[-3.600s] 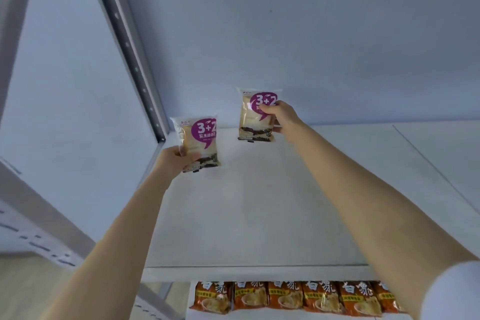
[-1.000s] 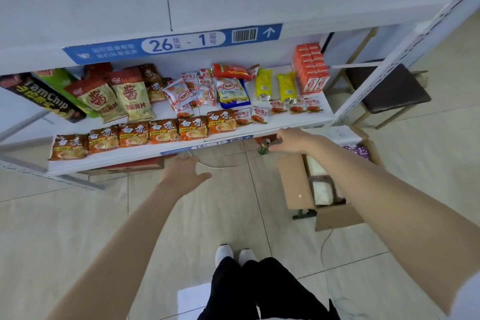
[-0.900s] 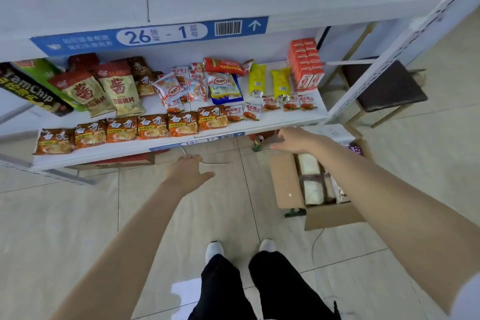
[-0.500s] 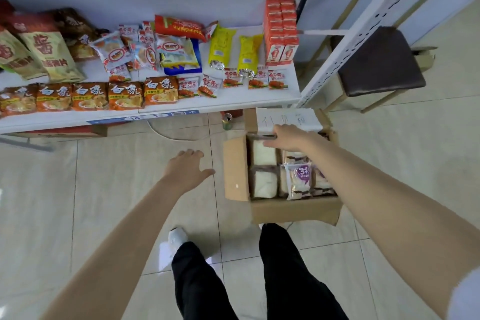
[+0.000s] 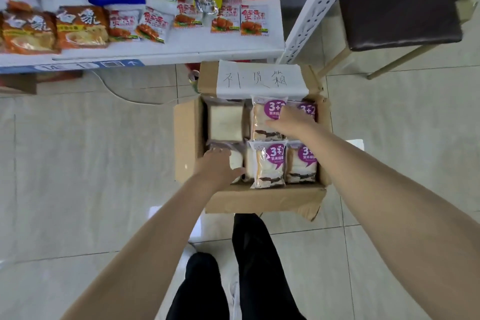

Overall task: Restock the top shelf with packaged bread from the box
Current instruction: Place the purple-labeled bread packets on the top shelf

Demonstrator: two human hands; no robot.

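An open cardboard box [image 5: 188,138] stands on the floor below me, holding several packaged breads with purple "3+2" labels. My right hand [image 5: 292,123] reaches into the far part and lies on an upright bread pack [image 5: 262,122], fingers spread over it. My left hand [image 5: 218,167] is at the box's near left, fingers extended onto a pale bread pack [image 5: 236,161]. Another labelled pack [image 5: 268,166] stands in the near middle. The top shelf is out of view.
A low white shelf [image 5: 166,52] with snack packets runs along the top left. A white perforated upright [image 5: 309,10] rises beside the box. A dark-seated stool [image 5: 397,0] is at the top right. My legs [image 5: 249,267] stand on the tiled floor.
Earlier both hands set bread packs on the top shelf. Since then my view dropped to the floor and both empty hands came down into the box onto the packs.
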